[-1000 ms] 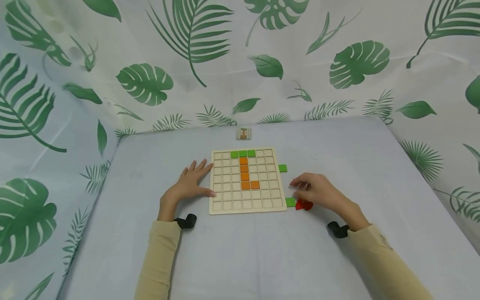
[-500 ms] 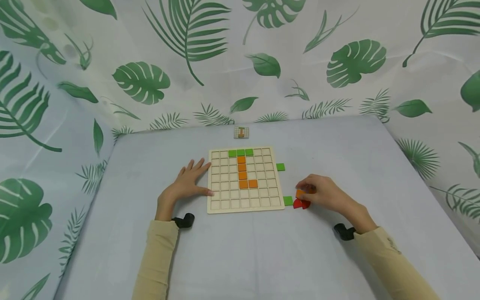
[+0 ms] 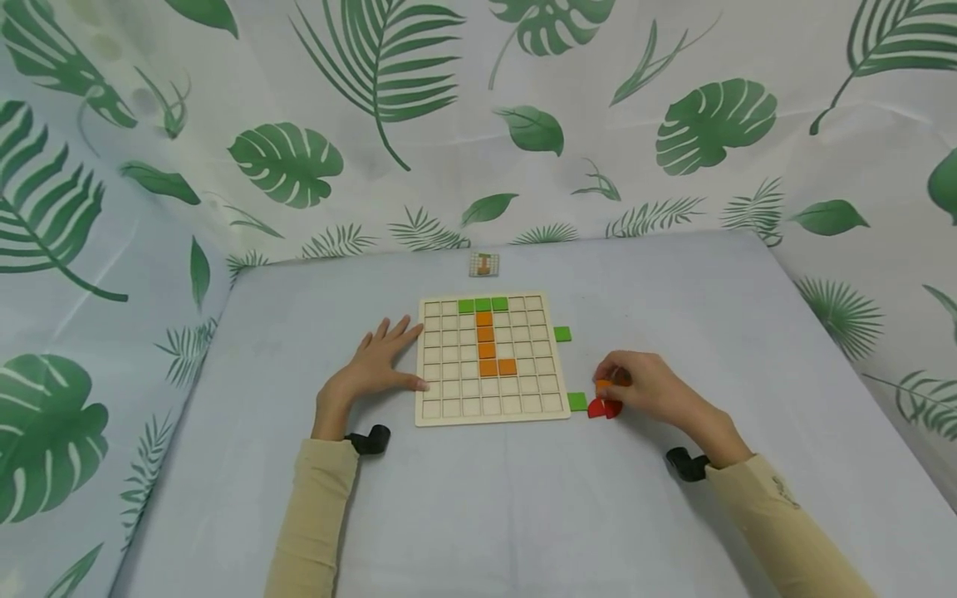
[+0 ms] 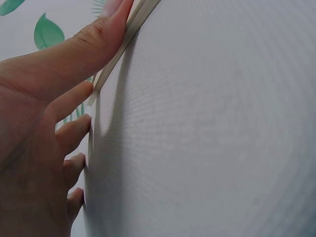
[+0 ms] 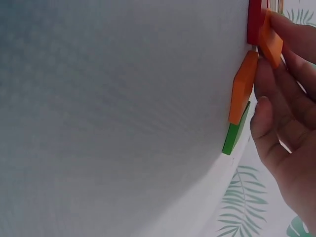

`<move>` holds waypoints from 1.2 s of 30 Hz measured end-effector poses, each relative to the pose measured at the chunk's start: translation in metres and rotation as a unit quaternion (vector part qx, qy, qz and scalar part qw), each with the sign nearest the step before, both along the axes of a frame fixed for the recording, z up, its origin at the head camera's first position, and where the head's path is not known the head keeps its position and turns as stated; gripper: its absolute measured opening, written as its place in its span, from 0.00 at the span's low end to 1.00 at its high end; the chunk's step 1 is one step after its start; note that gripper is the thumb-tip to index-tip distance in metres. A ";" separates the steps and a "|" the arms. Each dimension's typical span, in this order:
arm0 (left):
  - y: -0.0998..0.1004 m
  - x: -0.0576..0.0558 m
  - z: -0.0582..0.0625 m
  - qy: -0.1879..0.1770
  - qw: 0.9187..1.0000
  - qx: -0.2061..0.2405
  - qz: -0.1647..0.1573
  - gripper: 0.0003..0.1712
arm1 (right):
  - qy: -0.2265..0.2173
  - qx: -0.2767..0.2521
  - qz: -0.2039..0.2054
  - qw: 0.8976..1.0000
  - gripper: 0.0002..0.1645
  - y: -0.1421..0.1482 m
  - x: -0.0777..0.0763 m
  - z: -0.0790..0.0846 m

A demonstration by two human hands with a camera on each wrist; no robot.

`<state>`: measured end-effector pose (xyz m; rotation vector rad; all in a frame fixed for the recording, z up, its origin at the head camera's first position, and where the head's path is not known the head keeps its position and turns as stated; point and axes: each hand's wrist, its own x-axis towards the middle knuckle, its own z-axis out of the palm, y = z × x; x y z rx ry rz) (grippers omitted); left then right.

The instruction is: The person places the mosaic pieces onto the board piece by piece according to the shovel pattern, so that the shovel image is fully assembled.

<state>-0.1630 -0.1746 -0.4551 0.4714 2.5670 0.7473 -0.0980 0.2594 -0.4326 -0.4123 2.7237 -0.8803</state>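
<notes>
A pale wooden grid board lies on the table. Set in it are several orange tiles in an L shape below a row of green tiles. My left hand rests at the board's left side with fingers spread, its thumb on the rim. Right of the board, my right hand pinches an orange square tile between thumb and fingers. Red curved pieces lie just below these fingers. In the right wrist view, another orange tile and a green tile sit beside the hand.
Loose green tiles lie by the board's right edge, one higher and one lower. Behind the board is a small pattern card. A leaf-print cloth rises behind the table.
My right hand has shifted slightly right and drawn its fingers together; an orange tile now shows in its pinch. My left hand keeps its place at the board.
</notes>
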 end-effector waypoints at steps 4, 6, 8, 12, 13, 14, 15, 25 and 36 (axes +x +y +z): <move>0.001 0.000 0.000 -0.003 1.000 0.006 -0.001 0.63 | -0.007 -0.013 -0.004 1.000 0.06 0.003 -0.002 0.000; 0.002 0.000 0.000 -0.006 1.000 0.006 0.001 0.63 | -0.009 -0.020 -0.002 1.000 0.06 0.004 -0.003 0.000; 0.002 0.000 0.000 -0.007 1.000 0.004 0.001 0.63 | -0.010 -0.025 0.001 1.000 0.06 0.005 -0.004 -0.001; 0.003 0.000 0.001 -0.010 1.000 0.001 0.002 0.63 | -0.011 -0.036 0.004 0.999 0.09 0.005 -0.006 0.000; 0.003 0.000 0.001 -0.010 1.000 0.002 0.003 0.63 | -0.011 -0.037 0.003 0.999 0.10 0.005 -0.007 0.000; 0.003 0.000 0.002 -0.010 1.000 0.001 0.003 0.63 | -0.010 -0.038 0.004 0.999 0.10 0.005 -0.007 0.000; 0.003 0.000 0.002 -0.009 1.000 0.001 0.003 0.63 | -0.011 -0.039 0.004 0.999 0.10 0.005 -0.008 0.000; 0.000 0.001 0.002 -0.006 1.000 0.003 0.003 0.63 | -0.030 -0.069 0.006 0.997 0.12 0.001 -0.015 -0.001; -0.001 0.000 0.001 -0.002 1.000 0.001 -0.001 0.63 | -0.089 -0.099 0.002 0.991 0.21 -0.009 -0.025 0.002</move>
